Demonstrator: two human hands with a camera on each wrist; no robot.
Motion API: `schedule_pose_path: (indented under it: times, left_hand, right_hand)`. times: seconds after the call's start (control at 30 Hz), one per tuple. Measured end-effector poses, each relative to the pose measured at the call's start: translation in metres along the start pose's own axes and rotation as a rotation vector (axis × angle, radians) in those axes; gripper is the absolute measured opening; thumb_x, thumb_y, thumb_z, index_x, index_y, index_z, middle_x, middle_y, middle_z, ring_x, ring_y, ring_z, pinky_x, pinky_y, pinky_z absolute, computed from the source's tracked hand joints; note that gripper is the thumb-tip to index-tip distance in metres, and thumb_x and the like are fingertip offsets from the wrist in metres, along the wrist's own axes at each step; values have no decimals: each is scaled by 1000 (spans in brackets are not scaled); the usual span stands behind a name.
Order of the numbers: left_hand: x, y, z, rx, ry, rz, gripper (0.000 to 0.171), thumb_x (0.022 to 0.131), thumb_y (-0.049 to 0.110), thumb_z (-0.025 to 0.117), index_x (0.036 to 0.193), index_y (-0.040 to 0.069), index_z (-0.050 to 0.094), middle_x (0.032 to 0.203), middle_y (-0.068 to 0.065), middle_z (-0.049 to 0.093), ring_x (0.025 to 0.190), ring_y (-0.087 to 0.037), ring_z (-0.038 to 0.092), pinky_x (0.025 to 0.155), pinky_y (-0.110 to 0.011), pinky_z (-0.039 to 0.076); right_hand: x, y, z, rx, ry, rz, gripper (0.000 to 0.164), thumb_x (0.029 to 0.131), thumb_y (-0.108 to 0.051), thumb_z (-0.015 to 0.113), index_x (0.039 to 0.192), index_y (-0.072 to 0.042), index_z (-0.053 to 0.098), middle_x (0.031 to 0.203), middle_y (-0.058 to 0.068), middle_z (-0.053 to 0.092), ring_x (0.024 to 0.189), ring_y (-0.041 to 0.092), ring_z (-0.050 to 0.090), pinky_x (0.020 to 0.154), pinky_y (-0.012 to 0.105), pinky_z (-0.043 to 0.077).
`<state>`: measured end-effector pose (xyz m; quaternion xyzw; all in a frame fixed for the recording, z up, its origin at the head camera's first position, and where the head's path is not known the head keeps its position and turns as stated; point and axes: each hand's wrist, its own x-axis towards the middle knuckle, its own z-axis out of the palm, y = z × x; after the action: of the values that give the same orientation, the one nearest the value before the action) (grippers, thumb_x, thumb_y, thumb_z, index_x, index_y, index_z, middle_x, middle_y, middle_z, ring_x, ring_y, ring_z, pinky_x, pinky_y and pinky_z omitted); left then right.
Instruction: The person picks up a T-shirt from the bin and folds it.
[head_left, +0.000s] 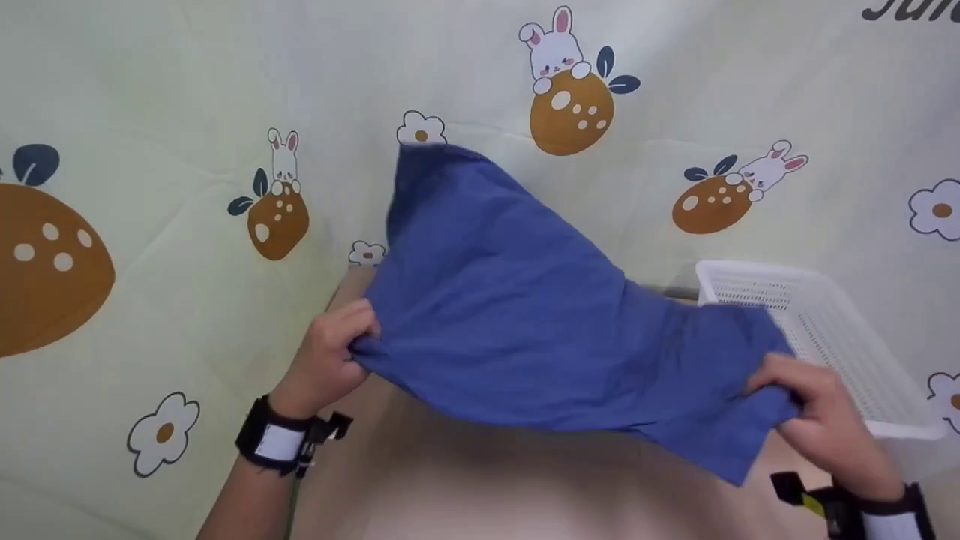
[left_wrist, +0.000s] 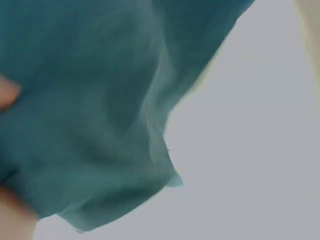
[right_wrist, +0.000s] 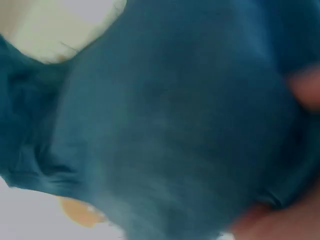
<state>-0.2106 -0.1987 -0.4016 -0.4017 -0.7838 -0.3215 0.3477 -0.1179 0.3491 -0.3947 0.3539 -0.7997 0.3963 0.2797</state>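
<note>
Blue cloth (head_left: 510,315) is clenched in both hands (head_left: 330,358) (head_left: 821,412); only the head view shows rabbit prints (head_left: 556,58).

Bskt (head_left: 851,349) partly behind cloth (head_left: 510,300), R hand (head_left: 832,420) blurry @ R-wrist view's edge

cloth (head_left: 510,315) between left hand (head_left: 334,356), right hand (head_left: 817,412) | above table (head_left: 480,487) | basket (head_left: 907,431) right, partly behind cloth | backdrop (head_left: 420,60) behind
</note>
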Motion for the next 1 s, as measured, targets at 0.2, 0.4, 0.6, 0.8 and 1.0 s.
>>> schedule_pose_path:
  times: [0.2, 0.4, 0.6, 0.8, 1.0]
  left_hand:
    - [-82, -16, 34, 35, -655, -484, 34, 70, -6, 61, 73, 25, 47, 70, 16, 39, 66, -4, 43, 61, -21, 37]
    - [-112, -23, 33, -11, -771, -592, 32, 66, 0, 69, 75, 25, 51, 71, 15, 42, 67, -6, 45, 58, -21, 37]
    - [-122, -16, 21, -94, -872, -752, 36, 63, 10, 84, 69, 21, 50, 73, 9, 43, 71, -13, 48, 57, -27, 40]
    - [-125, -13, 19, -137, -883, -828, 43, 72, 39, 85, 53, 21, 50, 54, 15, 44, 50, -6, 42, 47, -24, 36]
    - [-118, -5, 25, 22, -814, -791, 56, 78, 36, 81, 44, 21, 39, 43, 16, 30, 38, -2, 28, 40, -22, 27]
  right_hand:
    - [-64, 67, 24, 74, -756, 206, 39, 66, 3, 77, 87, -27, 64, 77, -17, 57, 69, -6, 49, 59, 14, 40]
    - [-75, 70, 53, 194, -942, 365, 27, 67, 2, 74, 77, -21, 65, 72, -19, 54, 62, -9, 43, 53, 13, 36]
    - [-82, 63, 71, 369, -1050, 399, 11, 75, -8, 78, 78, -15, 70, 63, -1, 56, 58, -11, 43, 47, 14, 32]
    - [-86, 63, 77, 667, -1111, 382, 17, 97, -6, 57, 95, -5, 74, 64, 20, 57, 54, -4, 51, 48, 15, 42]
    - [-81, 64, 73, 631, -1023, 443, 22, 100, -5, 53, 113, -2, 70, 75, 25, 68, 57, 24, 65, 55, 28, 56]
